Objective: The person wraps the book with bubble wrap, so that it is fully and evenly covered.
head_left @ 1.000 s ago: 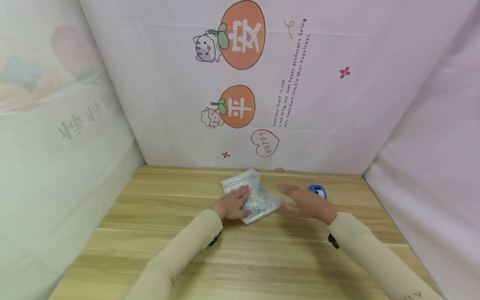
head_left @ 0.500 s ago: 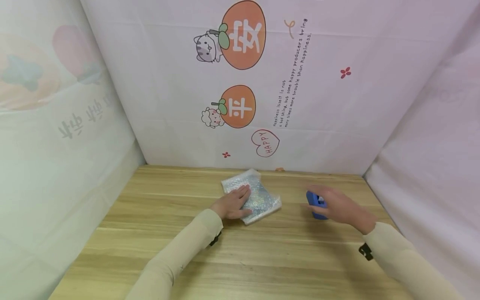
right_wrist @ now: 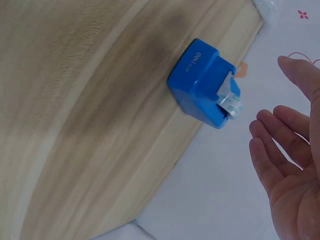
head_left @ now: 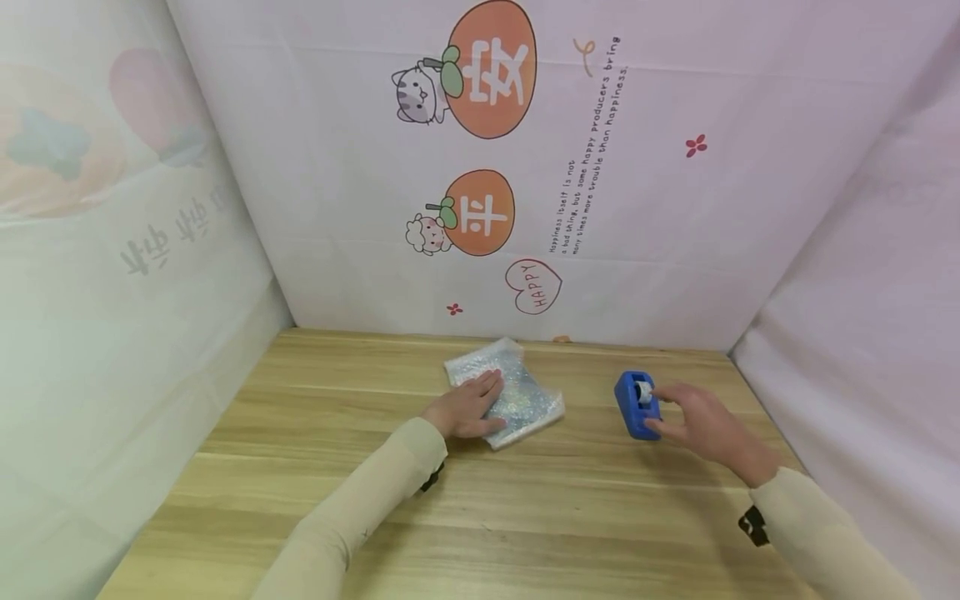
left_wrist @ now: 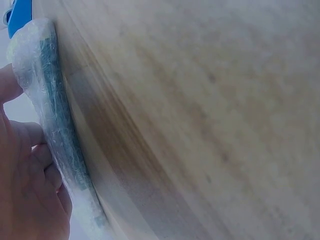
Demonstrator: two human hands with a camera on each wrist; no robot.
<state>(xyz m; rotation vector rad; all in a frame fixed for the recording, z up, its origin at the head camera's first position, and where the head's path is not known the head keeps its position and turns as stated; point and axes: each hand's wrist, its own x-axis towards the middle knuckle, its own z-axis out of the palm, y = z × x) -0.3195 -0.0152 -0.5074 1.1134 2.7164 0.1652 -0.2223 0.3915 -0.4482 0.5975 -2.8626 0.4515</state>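
Note:
A flat bubble-wrapped packet (head_left: 517, 400) lies on the wooden table, its ends loose and whitish. My left hand (head_left: 465, 408) rests on its left part with fingers extended; the left wrist view shows the packet's blue-green edge (left_wrist: 62, 110) through the wrap. To the right stands a blue tape dispenser (head_left: 636, 417) with a roll of tape in it. Just right of the dispenser is my right hand (head_left: 705, 425), thumb and fingers apart. In the right wrist view, a gap separates the fingers from the dispenser and its tape end (right_wrist: 231, 104).
The table (head_left: 480, 525) meets a white printed cloth (head_left: 360, 208) along its back edge. Cloth walls also stand at the left (head_left: 127, 350) and right (head_left: 862, 292).
My right hand has moved away from the packet to the right, over the tape dispenser and then to its right side. The left hand has stayed on the packet.

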